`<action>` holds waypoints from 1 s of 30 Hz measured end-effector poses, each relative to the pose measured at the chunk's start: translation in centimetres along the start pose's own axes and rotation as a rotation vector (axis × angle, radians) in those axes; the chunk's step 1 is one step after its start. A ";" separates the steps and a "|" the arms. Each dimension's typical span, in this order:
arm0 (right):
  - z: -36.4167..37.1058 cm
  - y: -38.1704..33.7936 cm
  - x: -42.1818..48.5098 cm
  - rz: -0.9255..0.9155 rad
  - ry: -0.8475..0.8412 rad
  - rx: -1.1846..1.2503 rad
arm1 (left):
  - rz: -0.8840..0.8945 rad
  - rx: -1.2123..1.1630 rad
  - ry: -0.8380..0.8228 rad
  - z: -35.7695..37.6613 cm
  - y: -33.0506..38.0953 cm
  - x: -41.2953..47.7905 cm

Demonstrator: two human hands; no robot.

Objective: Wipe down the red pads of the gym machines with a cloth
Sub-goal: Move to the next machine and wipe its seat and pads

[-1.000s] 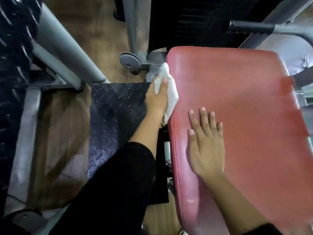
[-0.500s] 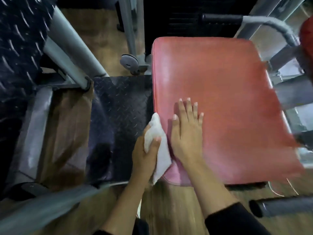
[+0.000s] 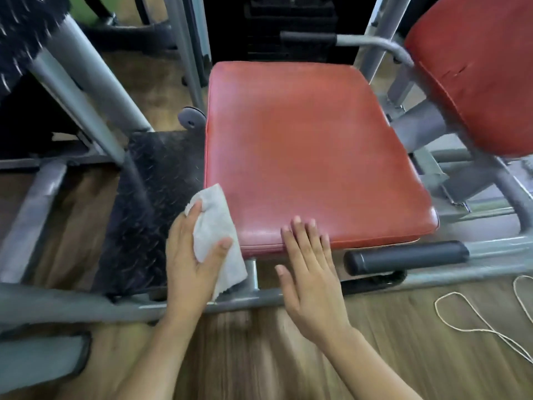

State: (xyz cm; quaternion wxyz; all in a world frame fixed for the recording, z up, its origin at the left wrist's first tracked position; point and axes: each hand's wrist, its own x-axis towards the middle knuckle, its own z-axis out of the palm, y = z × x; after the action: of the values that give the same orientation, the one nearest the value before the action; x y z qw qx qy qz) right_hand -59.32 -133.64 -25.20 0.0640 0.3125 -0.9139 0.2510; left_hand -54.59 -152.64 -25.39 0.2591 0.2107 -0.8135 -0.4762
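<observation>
As left hand (image 3: 190, 264) grips cloth (image 3: 215, 226), right hand (image 3: 310, 281) at red pad (image 3: 302, 145) edge

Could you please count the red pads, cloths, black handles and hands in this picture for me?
Red pads: 2, the seat pad and the back pad.
Cloths: 1, the cloth held in the left hand.
Black handles: 2, the near handle and the far handle.
Hands: 2, the left hand and the right hand.
Total: 7.
</observation>
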 end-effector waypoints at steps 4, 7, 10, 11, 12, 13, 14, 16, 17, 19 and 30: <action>1.4 2.9 -1.8 -0.067 0.156 -0.051 | 0.095 -0.022 0.086 0.9 -1.1 -0.7; 2.8 5.8 -2.8 -0.049 0.278 -0.050 | 0.173 -0.134 0.187 2.6 -2.1 -1.3; 4.0 8.3 -2.8 -0.040 0.425 -0.068 | 0.264 -0.153 0.268 4.0 -3.1 -1.7; 4.4 9.1 -2.7 -0.047 0.480 -0.086 | 0.306 -0.125 0.286 4.3 -3.4 -1.7; 4.9 9.8 -2.5 -0.051 0.544 -0.108 | 0.346 -0.084 0.302 4.4 -3.8 -1.6; 5.3 10.5 -2.3 -0.042 0.610 -0.119 | 0.383 -0.026 0.315 4.4 -4.0 -1.5; 5.6 10.9 -2.1 -0.013 0.666 -0.105 | 0.421 0.046 0.332 4.4 -4.3 -1.4; 5.7 10.9 -1.9 0.105 0.742 0.013 | 0.474 0.154 0.360 4.4 -4.7 -1.2; 5.6 10.7 -1.8 0.171 0.772 0.096 | 0.473 0.168 0.362 4.5 -4.8 -1.2; 5.0 10.2 -1.5 0.273 0.825 0.245 | 0.449 0.154 0.368 4.8 -4.6 -1.4; 4.5 11.0 0.0 0.341 0.808 0.514 | 0.214 0.079 0.477 11.2 -1.9 -5.1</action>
State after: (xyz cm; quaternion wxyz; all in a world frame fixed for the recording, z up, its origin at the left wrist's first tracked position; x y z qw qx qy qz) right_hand -65.76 -128.40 -33.73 0.2914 0.0425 -0.7630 0.5754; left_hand -57.42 -143.11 -32.79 0.4839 0.2395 -0.7652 -0.3507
